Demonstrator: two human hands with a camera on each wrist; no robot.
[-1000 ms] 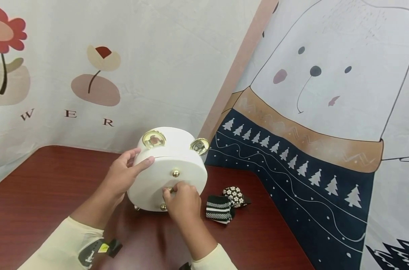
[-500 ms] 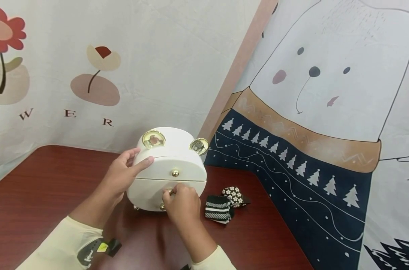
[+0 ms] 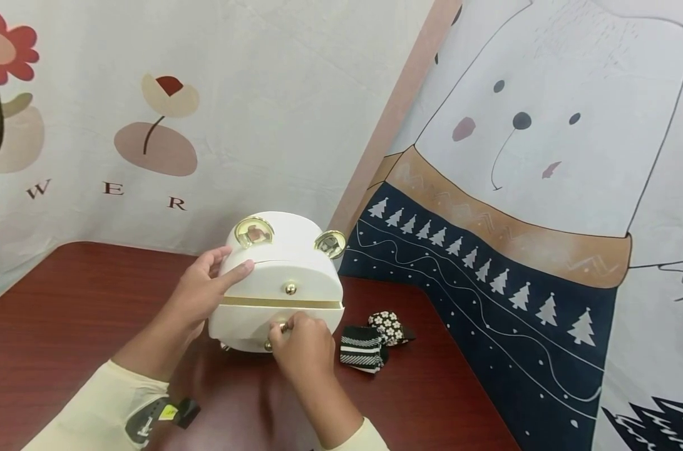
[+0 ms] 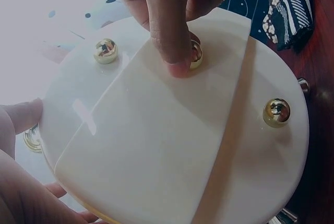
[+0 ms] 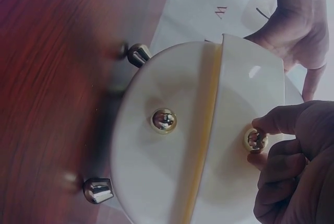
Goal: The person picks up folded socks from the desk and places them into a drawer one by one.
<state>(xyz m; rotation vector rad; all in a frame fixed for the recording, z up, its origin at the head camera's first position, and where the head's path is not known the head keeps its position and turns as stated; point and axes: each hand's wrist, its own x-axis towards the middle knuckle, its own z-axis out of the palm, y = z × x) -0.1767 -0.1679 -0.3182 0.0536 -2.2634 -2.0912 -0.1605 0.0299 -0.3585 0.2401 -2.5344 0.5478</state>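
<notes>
A white drawer box [image 3: 287,228], round like an alarm clock with gold bell-shaped ears, stands on the table. My left hand [image 3: 197,288] holds its upper left side, thumb on the front edge. Thumb and fingers of my right hand [image 3: 304,347] pinch the gold knob [image 5: 255,139] of the middle drawer [image 3: 242,319]. That drawer sticks partway out, with a gap along its top edge in the head view. The upper drawer [image 3: 313,285] is flush with the box. Below, the bottom drawer's knob [image 5: 163,120] shows uncovered in the right wrist view.
Right of the box lie a folded black-and-white striped knit piece [image 3: 360,347] and a flower-patterned one [image 3: 389,327], resembling socks. The reddish-brown table [image 3: 121,275] meets a printed cloth backdrop [image 3: 262,113] behind. Short metallic feet [image 5: 99,190] support the box.
My right hand has drawn the middle drawer outward from nearly flush, and the gap above it has widened. My left hand has kept its place on the box.
</notes>
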